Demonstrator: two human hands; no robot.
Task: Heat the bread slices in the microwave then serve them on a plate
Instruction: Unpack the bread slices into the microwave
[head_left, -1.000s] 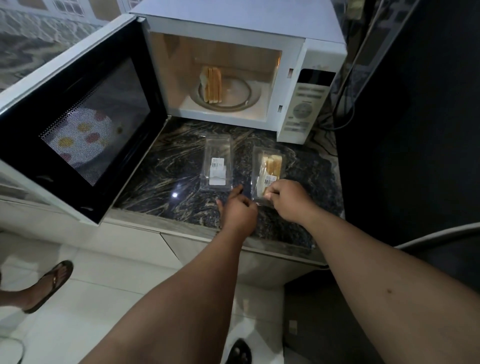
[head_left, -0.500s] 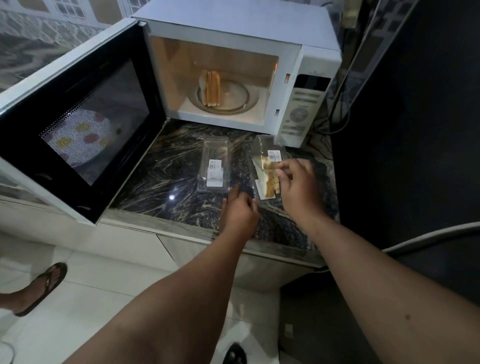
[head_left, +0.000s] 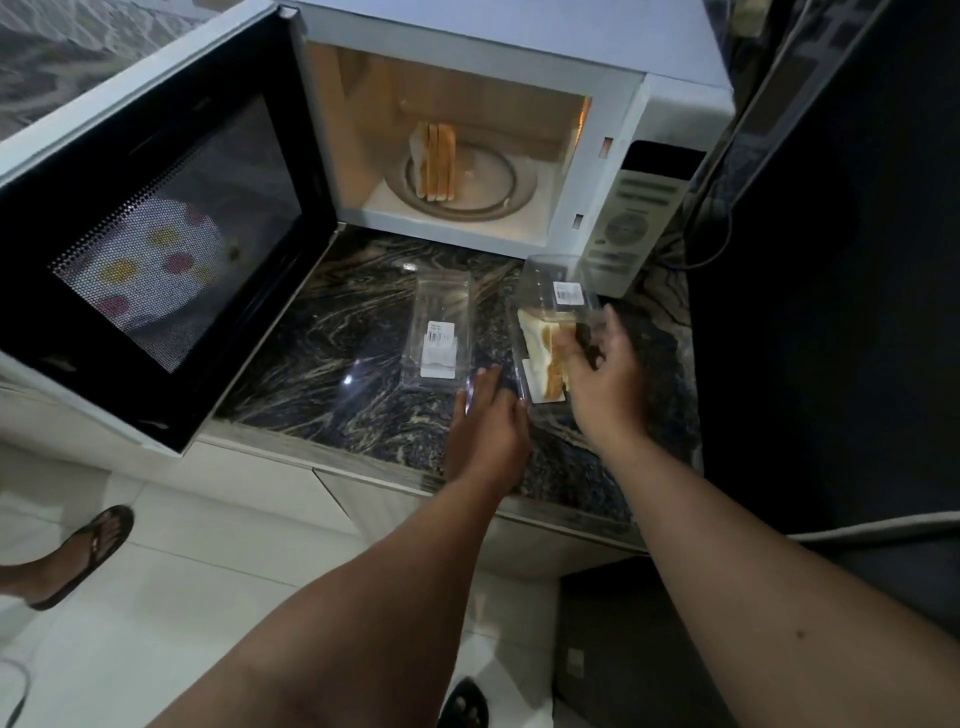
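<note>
1. At lower centre of the frame, the left hand (head_left: 485, 426) rests on the dark marble worktop (head_left: 332, 374), fingers fairly straight, touching the near edge of an empty clear box (head_left: 440, 325).
2. Just right of it, the right hand (head_left: 605, 382) pinches bread slices (head_left: 545, 345) inside an opened clear box (head_left: 558, 296).
3. Farther up, the white microwave (head_left: 613, 156) stands open, more slices (head_left: 436, 161) upright on its turntable (head_left: 488, 184).
4. Its door (head_left: 156, 249) fills the left.

Bare forearms, no sleeves; dark flip-flop (head_left: 85, 553) on foot.
</note>
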